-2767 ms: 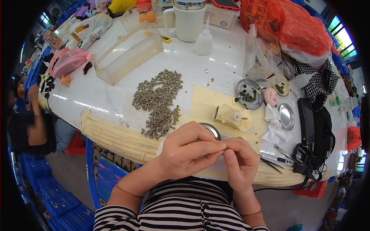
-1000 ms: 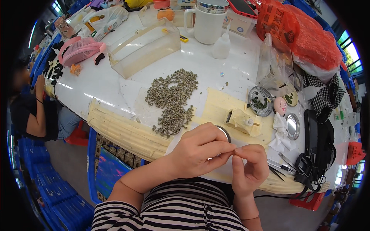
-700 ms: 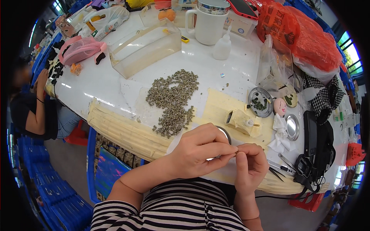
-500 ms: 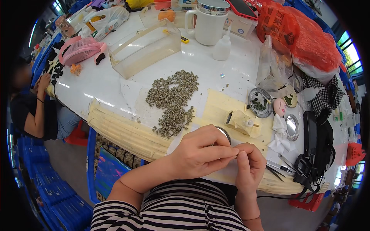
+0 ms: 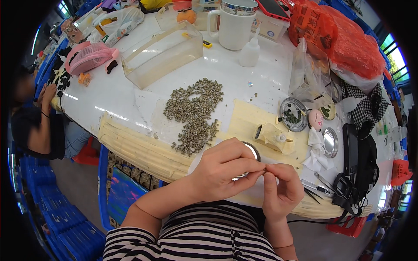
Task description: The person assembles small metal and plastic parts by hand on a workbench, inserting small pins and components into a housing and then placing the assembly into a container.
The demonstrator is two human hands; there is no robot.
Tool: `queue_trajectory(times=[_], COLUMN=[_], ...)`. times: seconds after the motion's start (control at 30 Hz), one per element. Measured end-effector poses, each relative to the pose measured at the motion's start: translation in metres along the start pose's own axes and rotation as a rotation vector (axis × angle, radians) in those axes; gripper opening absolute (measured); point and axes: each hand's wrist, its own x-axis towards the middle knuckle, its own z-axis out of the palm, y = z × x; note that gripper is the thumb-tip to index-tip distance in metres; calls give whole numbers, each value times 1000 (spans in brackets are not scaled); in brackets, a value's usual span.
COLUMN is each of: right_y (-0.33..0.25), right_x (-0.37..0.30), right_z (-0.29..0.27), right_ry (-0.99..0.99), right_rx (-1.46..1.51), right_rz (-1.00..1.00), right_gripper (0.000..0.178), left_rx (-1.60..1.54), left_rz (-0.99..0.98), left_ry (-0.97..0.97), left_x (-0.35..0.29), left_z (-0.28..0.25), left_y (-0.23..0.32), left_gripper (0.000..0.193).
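Note:
My left hand [image 5: 226, 167] and my right hand [image 5: 282, 188] meet fingertip to fingertip over the near edge of the table. Both are pinched closed on something tiny and dark between them, too small to name. Behind my left hand a round shiny tin lid [image 5: 252, 151] is partly hidden. Beyond it, to the left, lies a loose heap of small grey-brown metallic pieces [image 5: 191, 108]. Right of the lid sits a block wrapped in yellowish tape [image 5: 274, 138] with a short peg sticking out. A round metal tin [image 5: 293, 114] farther right holds dark green bits.
Tweezers [image 5: 311, 195] and a utility knife [image 5: 317, 187] lie right of my right hand. A clear tray [image 5: 165, 56], white mug [image 5: 237, 28] and squeeze bottle [image 5: 250, 53] stand farther back. Red plastic bags [image 5: 335, 39] fill the far right. Another person [image 5: 41, 126] sits at the left.
My fingertips have shifted slightly left. The right fingers are bent a little more, and more of the round lid shows behind my left hand.

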Motion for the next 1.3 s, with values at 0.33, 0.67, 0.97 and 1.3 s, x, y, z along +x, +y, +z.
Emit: queue_trajectory(times=[0.33, 0.67, 0.97, 1.3], right_y=[-8, -1, -1, -6], right_x=[2, -2, 3, 0], right_z=[-6, -4, -4, -5], right_ry=[-115, -41, -47, -54], right_rx=[403, 404, 41, 274], right_rz=[381, 271, 20, 311], right_gripper=[10, 8, 17, 10], left_rx=[-5, 25, 22, 57], left_rz=[80, 64, -11, 96], left_ry=[-48, -34, -23, -66], left_x=[1, 1, 2, 1], left_z=[0, 2, -1, 1], left_y=[0, 0, 2, 2], left_gripper=[25, 26, 26, 25])
